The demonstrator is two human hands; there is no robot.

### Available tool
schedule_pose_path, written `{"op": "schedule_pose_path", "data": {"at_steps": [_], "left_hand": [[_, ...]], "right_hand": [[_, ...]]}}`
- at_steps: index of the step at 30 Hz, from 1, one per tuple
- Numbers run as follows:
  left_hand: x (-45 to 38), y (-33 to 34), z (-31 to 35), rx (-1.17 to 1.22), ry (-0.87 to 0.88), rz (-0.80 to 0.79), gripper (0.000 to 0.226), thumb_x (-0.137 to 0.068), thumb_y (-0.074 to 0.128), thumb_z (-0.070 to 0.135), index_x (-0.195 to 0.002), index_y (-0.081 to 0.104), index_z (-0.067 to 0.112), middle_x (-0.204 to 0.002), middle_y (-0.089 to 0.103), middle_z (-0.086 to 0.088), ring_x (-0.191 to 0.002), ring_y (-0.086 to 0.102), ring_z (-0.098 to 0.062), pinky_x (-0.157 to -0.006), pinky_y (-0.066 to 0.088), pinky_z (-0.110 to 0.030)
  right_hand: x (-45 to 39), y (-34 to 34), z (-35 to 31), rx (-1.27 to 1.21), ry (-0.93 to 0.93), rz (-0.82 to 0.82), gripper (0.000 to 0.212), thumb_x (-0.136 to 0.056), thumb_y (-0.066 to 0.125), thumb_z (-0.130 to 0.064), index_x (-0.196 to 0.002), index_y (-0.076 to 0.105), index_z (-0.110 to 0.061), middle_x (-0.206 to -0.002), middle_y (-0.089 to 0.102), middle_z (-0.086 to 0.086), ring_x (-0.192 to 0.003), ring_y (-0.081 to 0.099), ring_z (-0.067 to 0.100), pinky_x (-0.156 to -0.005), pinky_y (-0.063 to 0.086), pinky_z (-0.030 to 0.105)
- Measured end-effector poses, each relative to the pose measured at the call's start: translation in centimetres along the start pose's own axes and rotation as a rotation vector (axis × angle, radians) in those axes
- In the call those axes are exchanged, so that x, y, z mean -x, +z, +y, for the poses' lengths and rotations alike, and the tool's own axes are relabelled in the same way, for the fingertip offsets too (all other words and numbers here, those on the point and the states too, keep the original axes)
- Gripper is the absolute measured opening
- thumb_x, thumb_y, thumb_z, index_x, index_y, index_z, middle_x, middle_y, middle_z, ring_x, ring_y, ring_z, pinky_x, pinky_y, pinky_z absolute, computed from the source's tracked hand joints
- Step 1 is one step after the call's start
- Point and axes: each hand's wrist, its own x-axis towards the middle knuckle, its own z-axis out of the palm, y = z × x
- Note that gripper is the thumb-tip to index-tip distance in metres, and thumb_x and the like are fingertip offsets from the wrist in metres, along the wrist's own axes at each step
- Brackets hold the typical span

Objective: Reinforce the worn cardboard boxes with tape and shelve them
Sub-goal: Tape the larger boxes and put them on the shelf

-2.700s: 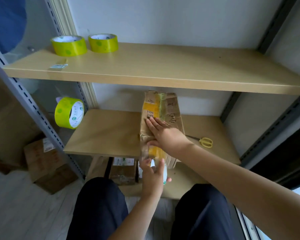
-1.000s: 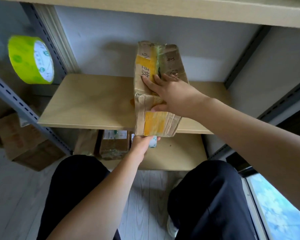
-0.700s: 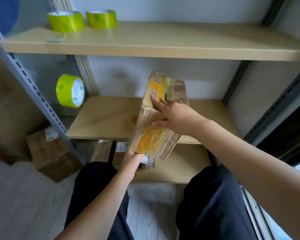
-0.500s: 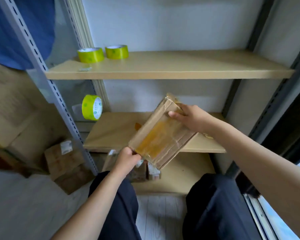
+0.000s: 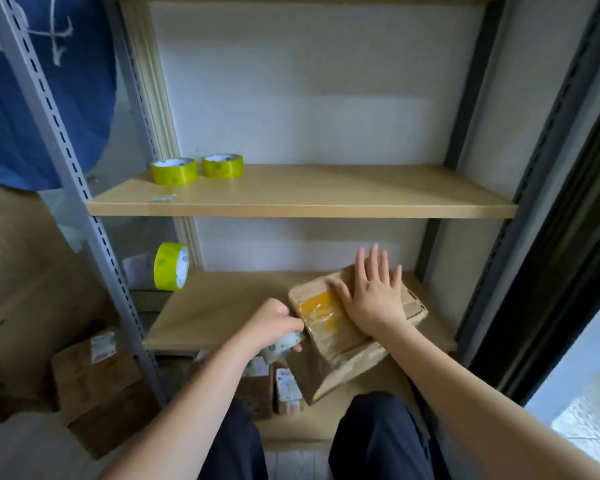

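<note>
Right hand point(image 5: 373, 299) flat on cardboard box point(image 5: 340, 327), left hand point(image 5: 274, 327) gripping tape roll point(image 5: 283, 344)

Counted: four tape rolls, namely two point(image 5: 174, 171) point(image 5: 222, 165) at 11 o'clock, one point(image 5: 171, 266) at 9 o'clock, one point(image 5: 282, 345) in hand; two hands point(image 5: 270, 323) point(image 5: 373, 295); four cardboard boxes point(image 5: 343, 317) point(image 5: 97, 386) point(image 5: 257, 389) point(image 5: 288, 391).

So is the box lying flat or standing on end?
Flat: the box lies broad side up under the open right hand, overhanging the shelf edge.
</note>
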Motion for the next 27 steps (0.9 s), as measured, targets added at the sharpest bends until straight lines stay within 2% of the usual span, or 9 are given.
{"op": "schedule_pose_path", "data": {"at_steps": [2,4,6,9,13,18,21,24,27], "left_hand": [[-1.3,-0.6,0.0,0.0,-0.004,0.043,0.036,-0.083,0.062,-0.004,-0.052,0.049,0.009,-0.039,0.053,0.003,-0.035,0.055,-0.004,-0.037,0.036,-0.015],[-2.7,-1.1,0.3,-0.035,0.009,0.094,0.035,-0.084,0.063,0.001,-0.053,0.05,0.01,-0.04,0.047,0.007,-0.033,0.045,0.0,-0.036,0.031,-0.014],[-4.0,-1.6,0.7,-0.082,0.017,0.096,0.031,-0.089,0.06,0.005,-0.06,0.052,0.01,-0.049,0.05,0.002,-0.042,0.048,-0.007,-0.043,0.036,-0.021],[-5.6,-2.6,0.7,0.04,0.004,-0.031,0.025,-0.097,0.055,0.006,-0.074,0.063,0.004,-0.05,0.065,-0.002,-0.04,0.057,-0.011,-0.043,0.047,-0.02],[-6.6,-3.9,0.3,0.098,0.05,-0.152,0.026,-0.1,0.059,0.027,-0.096,0.069,0.004,-0.056,0.064,0.001,-0.048,0.055,-0.01,-0.049,0.046,-0.019],[-6.0,-5.0,-3.1,0.488,0.062,-0.355,0.017,-0.101,0.054,0.018,-0.104,0.064,0.005,-0.066,0.065,0.0,-0.059,0.061,-0.011,-0.06,0.05,-0.022],[-6.4,-4.2,-5.7,0.406,0.039,-0.296,0.046,-0.088,0.067,0.04,-0.121,0.062,0.009,-0.076,0.066,0.002,-0.066,0.062,-0.01,-0.073,0.051,-0.029],[-6.6,-1.8,-8.7,0.4,0.077,-0.328,0.028,-0.088,0.06,0.048,-0.082,0.071,0.024,-0.063,0.06,0.002,-0.056,0.055,-0.012,-0.062,0.05,-0.026],[-6.8,0.3,-12.4,0.313,0.02,-0.239,0.052,-0.097,0.053,0.052,-0.056,0.059,0.021,-0.05,0.057,0.003,-0.048,0.054,-0.011,-0.063,0.051,-0.02]], "right_hand": [[-0.4,0.3,-1.8,0.057,-0.214,-0.079,0.09,-0.086,-0.001,-0.08,-0.157,-0.011,-0.026,-0.162,-0.022,0.005,-0.149,-0.024,0.024,-0.12,-0.014,0.052],[-1.2,0.5,-3.5,0.058,-0.329,-0.15,0.094,-0.08,-0.001,-0.085,-0.157,-0.008,-0.032,-0.163,-0.022,0.0,-0.148,-0.026,0.022,-0.12,-0.014,0.054],[-2.6,0.7,-4.5,-0.003,-0.34,-0.208,0.095,-0.077,0.003,-0.086,-0.157,-0.004,-0.035,-0.164,-0.018,-0.004,-0.149,-0.024,0.019,-0.119,-0.015,0.055],[-5.0,0.7,-4.2,-0.022,-0.34,-0.263,0.101,-0.073,0.01,-0.09,-0.158,-0.003,-0.036,-0.165,-0.011,-0.01,-0.151,-0.018,0.015,-0.12,-0.013,0.05],[-8.2,0.5,-3.4,0.023,-0.344,-0.321,0.084,-0.089,0.029,-0.075,-0.157,-0.004,-0.037,-0.166,-0.009,-0.012,-0.152,-0.014,0.014,-0.121,-0.011,0.042],[-10.1,1.2,-3.1,0.07,-0.388,-0.37,0.077,-0.093,0.028,-0.066,-0.156,-0.008,-0.039,-0.165,-0.011,-0.013,-0.151,-0.016,0.012,-0.121,-0.011,0.04],[-10.5,2.1,-3.1,0.094,-0.426,-0.346,0.08,-0.092,0.032,-0.067,-0.155,-0.009,-0.04,-0.165,-0.01,-0.013,-0.151,-0.016,0.012,-0.121,-0.01,0.038],[-11.3,2.4,-2.7,0.11,-0.436,-0.361,0.093,-0.079,0.025,-0.079,-0.154,-0.011,-0.041,-0.165,-0.013,-0.013,-0.151,-0.017,0.011,-0.12,-0.01,0.036],[-12.2,2.7,-2.7,0.121,-0.426,-0.39,0.105,-0.064,0.016,-0.087,-0.154,-0.013,-0.041,-0.164,-0.015,-0.013,-0.15,-0.017,0.01,-0.119,-0.009,0.034]]}}
